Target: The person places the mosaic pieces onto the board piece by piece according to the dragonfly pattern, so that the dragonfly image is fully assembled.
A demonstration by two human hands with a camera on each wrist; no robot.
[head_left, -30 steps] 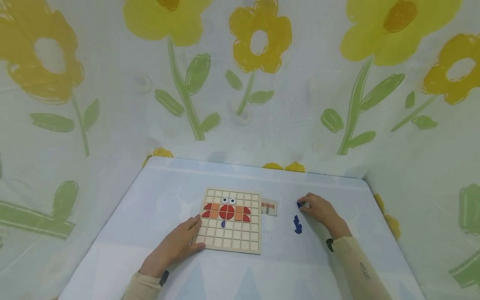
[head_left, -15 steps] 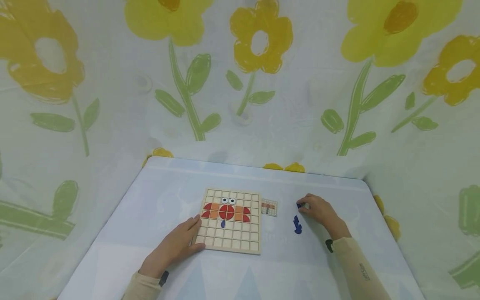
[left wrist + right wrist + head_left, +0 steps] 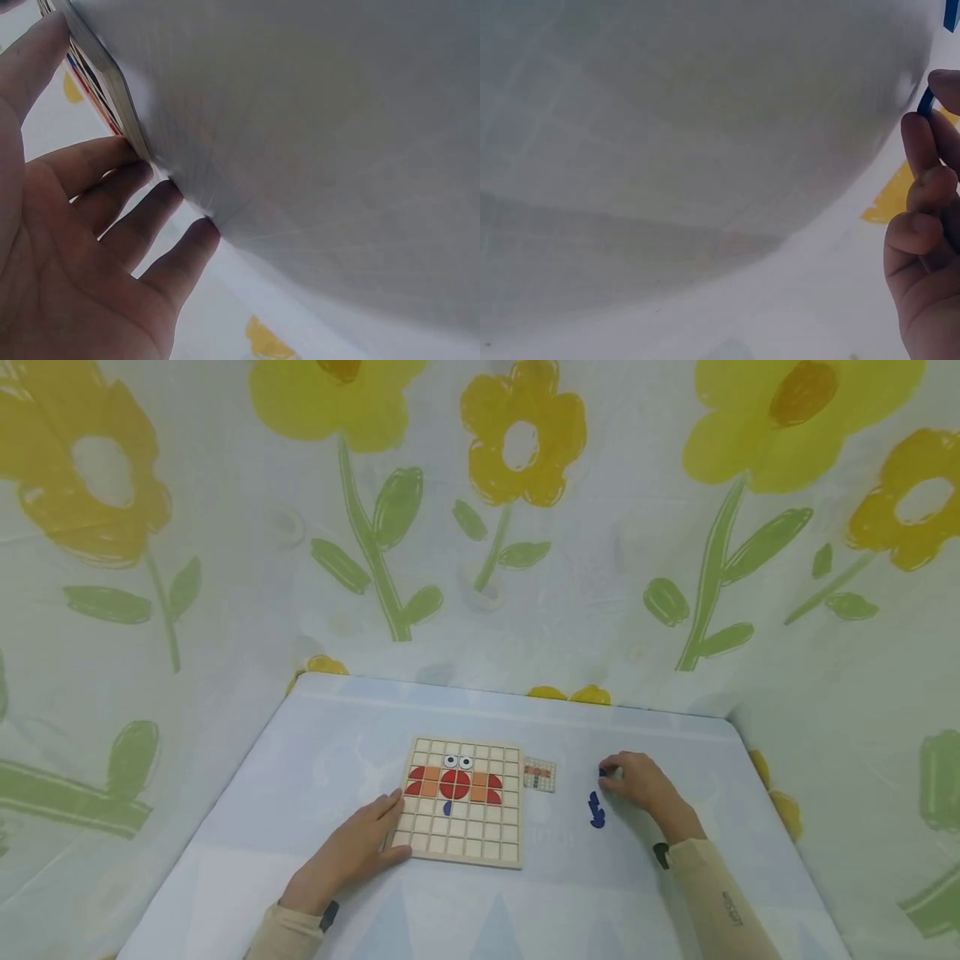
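Note:
A wooden grid board (image 3: 495,852) lies on the table, bearing red, orange and eye-printed tiles in its upper half. One blue piece (image 3: 447,808) sits in a cell below the red circle. My left hand (image 3: 352,843) rests along the board's left edge, thumb near the front corner; in the left wrist view its fingertips (image 3: 139,172) touch the edge. To the right of the board, my right hand (image 3: 637,781) pinches a small blue tile (image 3: 925,101) between thumb and finger. Just in front of it lies a little pile of dark blue pieces (image 3: 596,814).
A small pattern card (image 3: 539,774) with a matching picture lies against the board's right side. The pale table (image 3: 360,710) has rounded far corners. Flower-printed cloth (image 3: 570,568) hangs behind it and at both sides.
The right hand keeps its pinch on the blue tile, shifting only slightly. The left hand and the board stay where they were.

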